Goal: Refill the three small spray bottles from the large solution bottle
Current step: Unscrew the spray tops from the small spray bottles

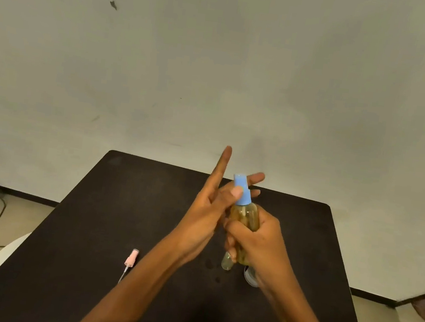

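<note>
Holding a small spray bottle (246, 217), clear plastic with yellowish liquid inside, upright in the air over a black table (133, 204). Gripping its body with the right hand (258, 238), fingers curled tight around the middle. Pinching its blue cap (242, 191) with the left hand (205, 210), thumb in front, fingers behind, first finger pointing straight up and touching nothing. Probably screwing the cap on or off; not telling which from here.

Looking light and stiff, possibly slick, judging by wet drops (210, 263) lying on the table just beneath. Best taking hold around the body for steadiness and low on the cap for turning.

Peeking out below the right hand: a clear rounded end (227, 263), perhaps another bottle, and a pale round thing (250, 278), mostly hidden. Lying well apart to the left: a pink spray head (132, 256) with its thin tube.
</note>
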Available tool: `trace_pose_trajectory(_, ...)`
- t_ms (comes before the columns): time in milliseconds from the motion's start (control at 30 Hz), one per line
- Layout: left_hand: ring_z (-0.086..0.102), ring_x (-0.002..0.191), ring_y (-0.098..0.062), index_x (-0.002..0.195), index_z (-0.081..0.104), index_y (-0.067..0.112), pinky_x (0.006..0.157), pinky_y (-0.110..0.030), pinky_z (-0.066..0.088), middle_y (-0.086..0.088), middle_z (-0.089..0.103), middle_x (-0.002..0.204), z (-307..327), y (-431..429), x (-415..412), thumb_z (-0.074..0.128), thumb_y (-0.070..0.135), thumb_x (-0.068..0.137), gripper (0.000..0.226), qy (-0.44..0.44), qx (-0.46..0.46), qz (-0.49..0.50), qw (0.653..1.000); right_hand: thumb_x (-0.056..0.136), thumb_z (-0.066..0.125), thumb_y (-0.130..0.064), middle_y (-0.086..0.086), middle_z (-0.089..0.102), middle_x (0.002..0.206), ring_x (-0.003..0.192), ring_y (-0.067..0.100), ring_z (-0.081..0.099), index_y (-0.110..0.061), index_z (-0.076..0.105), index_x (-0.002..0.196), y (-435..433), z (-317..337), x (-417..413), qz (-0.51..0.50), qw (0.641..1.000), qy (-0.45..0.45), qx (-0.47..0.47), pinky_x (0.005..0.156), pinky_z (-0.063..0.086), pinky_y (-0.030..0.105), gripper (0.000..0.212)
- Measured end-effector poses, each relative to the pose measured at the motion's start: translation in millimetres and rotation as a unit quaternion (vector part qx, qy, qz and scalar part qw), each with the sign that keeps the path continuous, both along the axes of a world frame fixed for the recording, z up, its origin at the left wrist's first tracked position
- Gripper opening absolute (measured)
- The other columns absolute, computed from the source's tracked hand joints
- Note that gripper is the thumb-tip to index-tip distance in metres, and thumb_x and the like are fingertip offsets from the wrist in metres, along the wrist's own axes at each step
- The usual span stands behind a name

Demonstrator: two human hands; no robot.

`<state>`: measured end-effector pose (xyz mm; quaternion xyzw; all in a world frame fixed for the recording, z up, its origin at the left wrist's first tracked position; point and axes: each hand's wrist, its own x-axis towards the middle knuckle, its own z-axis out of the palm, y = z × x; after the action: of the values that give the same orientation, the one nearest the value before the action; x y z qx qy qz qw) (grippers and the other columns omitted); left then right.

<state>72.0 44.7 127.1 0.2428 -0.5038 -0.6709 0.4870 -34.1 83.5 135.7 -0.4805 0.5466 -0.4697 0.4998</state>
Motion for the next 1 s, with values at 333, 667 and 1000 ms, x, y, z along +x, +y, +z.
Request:
trace_pose_trajectory(333, 0.068, 0.09, -0.013, 0.104, 0.059, 0.029, 0.075, -0.023, 0.055, 0.002, 0.07, 0.092, -1, 6, -8, 0.074, 0.021, 0.075, 0.034, -0.089, -0.062, 0.125, 0.986, 0.086, 0.056, -0.008, 0.005, 0.052, 0.052, 0.04, 0.012, 0.048, -0.014, 0.057, 0.079, 8, -6, 7, -0.032, 0.998, -0.032, 0.032, 0.043, 0.044, 0.027, 0.009)
trace_pose_trajectory(667, 0.054, 0.122, -0.016, 0.133, 0.037, 0.04, 0.099, -0.031, 0.048, 0.003, 0.058, 0.13, 7, -4, 3, 0.051, 0.042, 0.088, 0.048, -0.078, -0.117, 0.036, 0.989, 0.084, 0.057, -0.002, 0.008, 0.05, 0.052, 0.04, 0.016, 0.044, -0.007, 0.052, 0.078, 4, -2, -4, 0.02, 0.997, -0.07, 0.012, 0.044, 0.042, 0.029, 0.009)
trace_pose_trajectory(1000, 0.062, 0.094, -0.009, 0.099, 0.059, 0.038, 0.084, -0.024, 0.053, 0.015, 0.062, 0.096, 1, -5, -4, 0.07, 0.038, 0.069, 0.032, -0.142, -0.12, 0.107, 0.977, 0.083, 0.058, -0.003, 0.001, 0.054, 0.051, 0.04, 0.01, 0.05, -0.016, 0.055, 0.077, 2, -12, 4, -0.044, 0.999, 0.017, -0.017, 0.042, 0.045, 0.024, 0.015)
